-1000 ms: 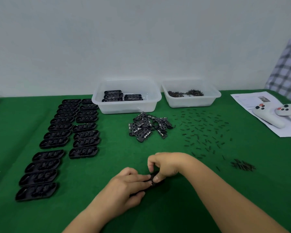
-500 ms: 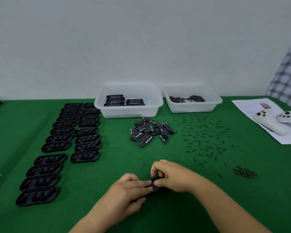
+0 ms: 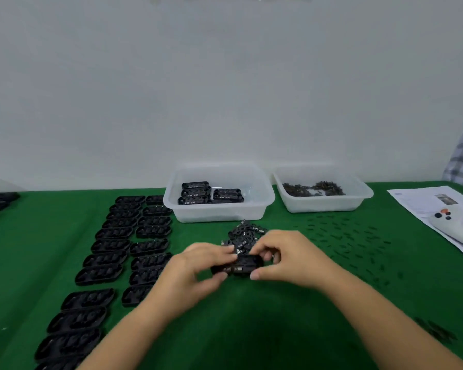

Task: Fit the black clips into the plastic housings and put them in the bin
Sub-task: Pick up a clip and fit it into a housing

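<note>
Hands: left hand [image 3: 198, 265] and right hand [image 3: 289, 259] both grip one black housing [image 3: 241, 264] between them, thumbs under and fingers curled over its ends; it is held just above the cloth, in front of the body.
Table: green cloth [image 3: 278, 329] runs wide; the nearest stretch below the hands is bare cloth, giving room to lower the wrists.
Bin: clear tub [image 3: 219, 212] sits beyond the hands, slightly to the left, with a few finished housings lying flat inside; its near wall faces the hands.
Second tub: [image 3: 322, 204] to the right of the bin, holding small dark parts.
Empty housings: two columns [image 3: 123, 236] on the left, well apart from the bin's right side but close to its left wall.
Clip pile: black clips [image 3: 245, 235] lie just behind the hands, between them and the bin.
Held housing axis: long axis runs left to right, parallel to the bin's near wall.
Fit: whether the clip is fully seated I cannot tell; fingers cover the joint, view is soft.
Next move, judged: forward and up over the clip pile; left hand is slightly nearer the bin.
Small pins: scattered [image 3: 342, 241] right of the hands, out of the path.
</note>
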